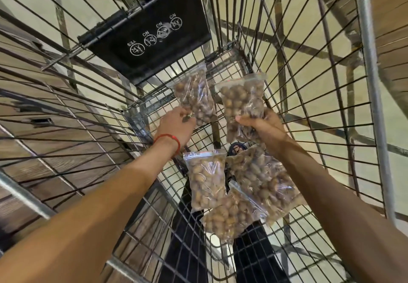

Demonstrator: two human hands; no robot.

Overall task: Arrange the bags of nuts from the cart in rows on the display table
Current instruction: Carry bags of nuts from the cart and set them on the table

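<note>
- Left grip (pixel 176 126): fingers curled, pinching the lower end of the left bag of nuts (pixel 194 93), a clear zip bag held inside the wire cart (pixel 371 84).
- Right grip (pixel 262 126): fingers and thumb wrapped round the lower part of the right bag of nuts (pixel 242 99), just beside the left one.
- On the cart's wire floor, closer to the person, lie the near-left bag (pixel 205 181), the near-right bag (pixel 265 179) and the nearest bag (pixel 229 216), which touches both.
- A red band (pixel 170 139) circles the left wrist.
- A black seat flap (pixel 150 40) printed with YES/NO symbols sits at the cart's far end.
</note>
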